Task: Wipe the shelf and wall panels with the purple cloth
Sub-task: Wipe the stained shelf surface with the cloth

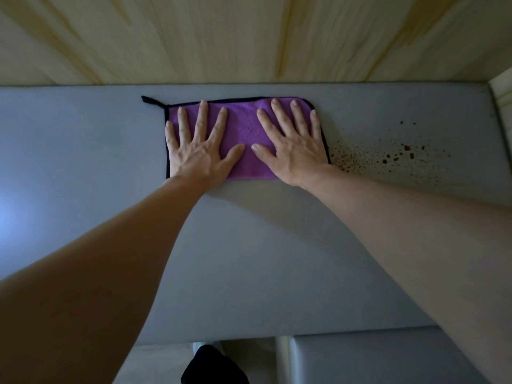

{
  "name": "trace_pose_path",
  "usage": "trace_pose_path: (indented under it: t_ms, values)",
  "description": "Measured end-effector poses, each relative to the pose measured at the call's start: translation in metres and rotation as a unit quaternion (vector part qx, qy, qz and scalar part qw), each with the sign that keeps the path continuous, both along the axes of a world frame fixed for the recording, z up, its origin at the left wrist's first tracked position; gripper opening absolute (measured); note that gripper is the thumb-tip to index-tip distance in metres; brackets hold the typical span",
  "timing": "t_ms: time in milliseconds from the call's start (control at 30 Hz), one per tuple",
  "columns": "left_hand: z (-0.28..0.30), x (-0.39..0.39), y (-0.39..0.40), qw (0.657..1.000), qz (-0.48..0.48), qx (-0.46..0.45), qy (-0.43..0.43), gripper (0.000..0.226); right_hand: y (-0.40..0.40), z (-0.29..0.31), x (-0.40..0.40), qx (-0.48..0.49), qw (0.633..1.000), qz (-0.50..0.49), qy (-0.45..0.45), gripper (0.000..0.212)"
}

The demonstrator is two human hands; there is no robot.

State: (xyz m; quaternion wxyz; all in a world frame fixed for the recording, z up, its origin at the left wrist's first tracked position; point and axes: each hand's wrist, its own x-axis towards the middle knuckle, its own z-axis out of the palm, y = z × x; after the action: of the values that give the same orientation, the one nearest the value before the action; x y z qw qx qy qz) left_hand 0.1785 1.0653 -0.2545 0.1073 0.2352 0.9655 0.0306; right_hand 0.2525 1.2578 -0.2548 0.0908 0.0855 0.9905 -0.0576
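Both bare arms reach toward 12 o'clock. Left hand (pixel 199 151) flat, fingers spread, palm down. Right hand (pixel 291 146) flat, fingers spread, thumb pointing to 9 o'clock.

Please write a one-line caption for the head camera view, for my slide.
Both hands, left and right, press a purple cloth flat on a grey shelf, beside brown specks.

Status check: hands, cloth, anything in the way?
Left hand and right hand flat on purple cloth. Brown specks right of it. Nothing blocking.
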Motion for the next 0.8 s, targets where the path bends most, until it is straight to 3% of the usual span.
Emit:
trace_pose_path:
  t_ms: [800]
  values:
    - [0.003, 0.145, -0.034, 0.999, -0.009, 0.005, -0.03, 0.083, -0.04, -0.003, 0.158, -0.017, 0.999, -0.023, 0.021, 0.073]
